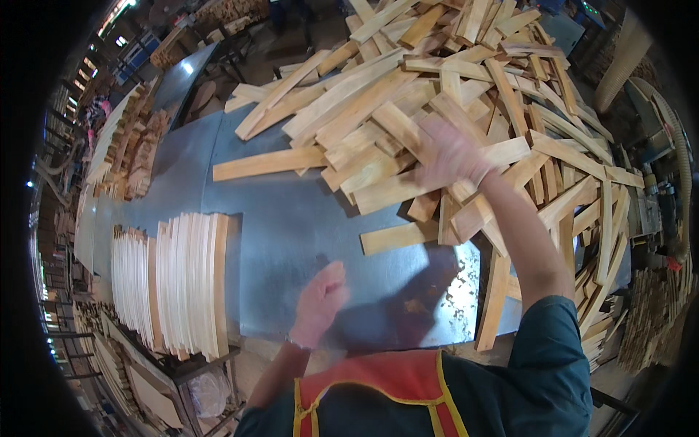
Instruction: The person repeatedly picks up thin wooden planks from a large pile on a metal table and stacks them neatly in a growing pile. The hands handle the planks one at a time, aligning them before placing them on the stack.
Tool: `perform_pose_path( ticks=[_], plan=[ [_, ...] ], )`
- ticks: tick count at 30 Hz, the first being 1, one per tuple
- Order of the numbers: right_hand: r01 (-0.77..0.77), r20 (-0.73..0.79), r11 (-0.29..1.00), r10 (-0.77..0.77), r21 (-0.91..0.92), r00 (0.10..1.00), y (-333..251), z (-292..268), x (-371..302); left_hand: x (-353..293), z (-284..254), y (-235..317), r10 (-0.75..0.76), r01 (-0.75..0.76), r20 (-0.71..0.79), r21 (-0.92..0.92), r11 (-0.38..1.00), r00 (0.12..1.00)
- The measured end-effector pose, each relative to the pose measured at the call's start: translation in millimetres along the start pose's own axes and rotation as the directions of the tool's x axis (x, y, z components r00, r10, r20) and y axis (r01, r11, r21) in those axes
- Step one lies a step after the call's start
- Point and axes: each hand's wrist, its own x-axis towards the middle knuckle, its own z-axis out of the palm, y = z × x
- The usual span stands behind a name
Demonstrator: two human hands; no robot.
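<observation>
My right hand [453, 154] reaches far into a heap of loose wooden slats [364, 109] on the metal table. It is smeared by motion, and whether its fingers grip a slat cannot be made out. One short slat [399, 128] runs up against its fingers, and a longer slat [389, 194] lies just beneath the hand. My left hand [320, 302] hovers over the bare metal near the table's front edge, its fingers curled in with nothing visible in them.
On the left of the metal table [284, 240] stand tight rows of slats on edge [189, 284]. Farther left lies another stack of wood pieces [131, 153]. Slats overhang the table's right side, near a ribbed hose [677, 167]. More wood strips [648, 320] stand at the far right.
</observation>
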Motion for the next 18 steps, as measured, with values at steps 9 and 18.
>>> perform_pose_path(
  ticks=[9, 18],
  plan=[
    [0.360, 0.181, 0.861, -0.314, -0.359, 0.932, -94.5, 127.9, -95.7, 3.4, -17.5, 23.9, 0.528, -0.385, 0.161, 0.856, 0.346, 0.834],
    [-0.743, -0.883, 0.668, 0.370, 0.038, 0.288, -24.1, 110.3, -168.5, -15.9, 4.3, -102.0, 0.009, -0.191, 0.206, 0.887, 0.420, 0.978]
  ],
)
